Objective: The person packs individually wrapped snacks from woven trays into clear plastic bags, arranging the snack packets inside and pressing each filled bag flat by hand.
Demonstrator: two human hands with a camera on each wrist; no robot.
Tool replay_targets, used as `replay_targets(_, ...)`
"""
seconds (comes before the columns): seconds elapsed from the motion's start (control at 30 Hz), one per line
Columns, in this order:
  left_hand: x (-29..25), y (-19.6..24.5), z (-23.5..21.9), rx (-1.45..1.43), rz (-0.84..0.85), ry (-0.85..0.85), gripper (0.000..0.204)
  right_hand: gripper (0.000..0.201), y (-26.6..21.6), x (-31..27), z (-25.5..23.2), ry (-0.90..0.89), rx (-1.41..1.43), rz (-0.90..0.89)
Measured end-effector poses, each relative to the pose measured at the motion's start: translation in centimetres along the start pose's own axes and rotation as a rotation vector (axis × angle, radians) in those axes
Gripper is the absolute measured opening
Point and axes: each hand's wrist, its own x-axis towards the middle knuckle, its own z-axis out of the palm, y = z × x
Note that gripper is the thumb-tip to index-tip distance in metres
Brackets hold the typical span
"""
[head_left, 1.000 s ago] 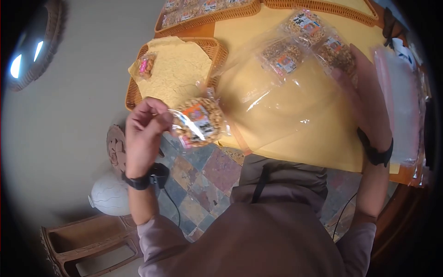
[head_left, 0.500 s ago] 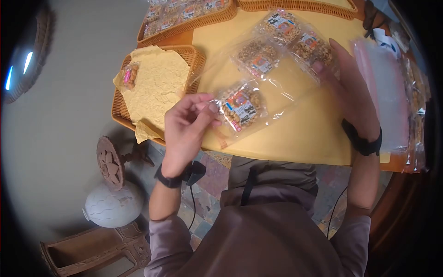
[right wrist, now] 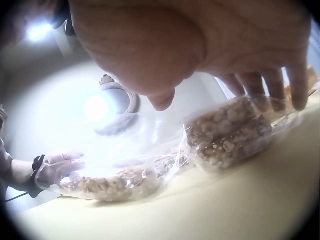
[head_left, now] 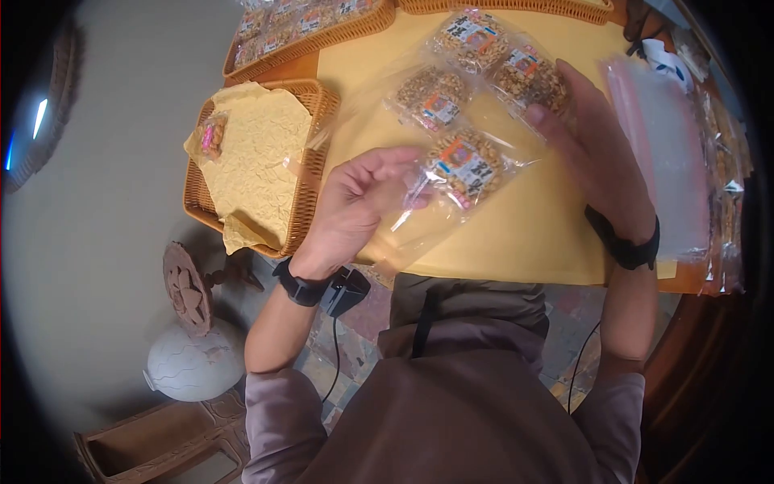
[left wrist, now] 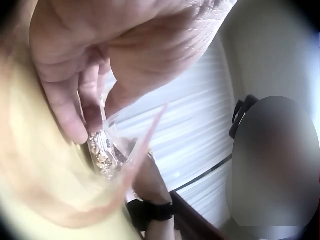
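Observation:
My left hand (head_left: 351,206) pinches the left edge of a clear-wrapped packet of nut brittle (head_left: 466,168) with an orange, white and blue label. The packet lies within a large clear plastic bag (head_left: 435,226), whose loose end spreads around my fingers. Three similar packets sit deeper in the bag: one at the top (head_left: 472,40), one at the left (head_left: 431,97) and one at the right (head_left: 528,79). My right hand (head_left: 601,149) rests against the right packet from outside, its fingers straight along the far side. In the right wrist view its thumb (right wrist: 162,100) stands out above the bag.
A wicker basket lined with crumpled yellow paper (head_left: 266,169) stands left, with one small packet (head_left: 212,135) in it. Behind is a basket of several packets (head_left: 306,24). Flat clear bags (head_left: 661,161) lie right. A grey jar (head_left: 193,363) stands below left.
My left hand has carried the packet from beside the basket to the right, into the bag beside the other packets. My right hand stays against the right packet; the head view has shifted.

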Motion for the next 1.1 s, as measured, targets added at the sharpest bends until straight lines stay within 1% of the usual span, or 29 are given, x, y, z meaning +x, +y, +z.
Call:
replay_targets(0.07,0.4,0.0,0.3,0.213,-0.04,-0.075,0.042,0.051,0.5,0.0,0.3,0.01,0.006,-0.004)
replay_targets(0.1,0.6,0.0,0.6,0.209,-0.04,-0.08,0.042,0.051,0.7,0.0,0.4,0.019,0.018,-0.008)
replay_targets(0.2,1.0,0.2,1.2,0.27,0.027,-0.138,0.062,0.053,0.5,0.0,0.3,0.009,0.037,0.017)
replay_targets(0.23,1.1,0.2,1.3,0.267,0.027,-0.14,0.062,0.053,0.6,-0.1,0.3,0.008,0.034,0.018)
replay_targets(0.3,1.4,0.2,1.5,0.315,0.049,-0.207,0.068,0.055,0.8,0.0,0.3,0.009,-0.033,-0.003)
replay_targets(0.43,1.3,0.5,1.3,0.325,0.052,-0.172,0.068,0.059,1.3,-0.2,0.4,0.023,-0.054,0.006)
replay_targets(0.5,1.5,0.1,0.3,0.614,0.105,-0.1,0.065,0.062,1.7,-0.5,0.6,0.025,-0.054,0.023)
replay_targets(0.53,1.5,0.0,0.2,0.613,0.103,-0.103,0.065,0.062,1.9,-0.4,0.7,0.025,-0.055,0.027)
replay_targets(0.6,1.6,0.3,0.4,0.91,0.268,-0.096,0.064,0.063,2.2,-0.2,0.8,0.036,-0.043,-0.039)
replay_targets(0.63,1.6,0.7,0.7,0.909,0.269,-0.098,0.064,0.063,2.1,-0.2,0.8,0.037,-0.045,-0.038)
replay_targets(0.7,1.6,1.5,1.6,1.154,0.483,-0.207,0.063,0.063,1.8,-0.3,0.7,0.03,-0.012,0.018)
replay_targets(0.73,1.7,1.6,1.8,1.153,0.484,-0.207,0.063,0.063,1.6,-0.3,0.7,0.031,-0.013,0.017)
replay_targets(0.8,1.7,1.8,2.1,1.304,0.283,-0.245,0.065,0.063,1.2,0.0,0.5,-0.011,0.051,0.049)
replay_targets(0.83,1.7,2.0,2.2,1.304,0.289,-0.242,0.065,0.063,1.2,0.0,0.4,-0.01,0.048,0.043)
replay_targets(0.9,1.8,2.3,2.4,1.388,0.412,-0.272,0.068,0.063,1.3,0.0,0.3,-0.027,0.025,0.069)
replay_targets(0.93,1.8,2.3,2.5,1.388,0.417,-0.272,0.068,0.063,1.5,0.0,0.4,-0.024,0.022,0.067)
replay_targets(1.0,1.8,2.2,2.8,1.475,0.463,-0.306,0.075,0.063,2.0,0.0,0.6,-0.008,-0.009,0.037)
replay_targets(1.1,1.8,2.7,3.0,1.48,0.484,-0.32,0.069,0.061,1.6,-0.2,0.5,0.032,-0.029,0.034)
